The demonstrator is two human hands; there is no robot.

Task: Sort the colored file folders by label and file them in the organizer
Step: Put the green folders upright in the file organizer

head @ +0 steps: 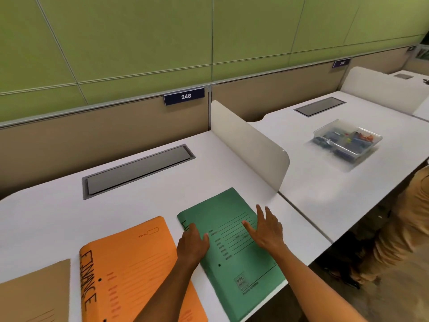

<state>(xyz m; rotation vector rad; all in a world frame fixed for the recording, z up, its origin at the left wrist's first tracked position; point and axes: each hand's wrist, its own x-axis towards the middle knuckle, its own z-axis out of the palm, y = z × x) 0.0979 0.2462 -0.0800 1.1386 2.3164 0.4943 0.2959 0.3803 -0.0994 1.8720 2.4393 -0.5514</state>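
Both hands flat on the green card file folder (234, 247).
Left hand (193, 244) covers its spine label, probably steadying; right hand (267, 231) lies open-fingered, neither grasping, beside the orange "FINANCE" folder (132, 266).

head-worn, angled down, desk (69, 212) close

On your white worktop (139, 205), the green folder (234, 252) carries dark printed lines; left of it lies the orange folder (130, 263) lettered black, then a brown folder (34, 291).
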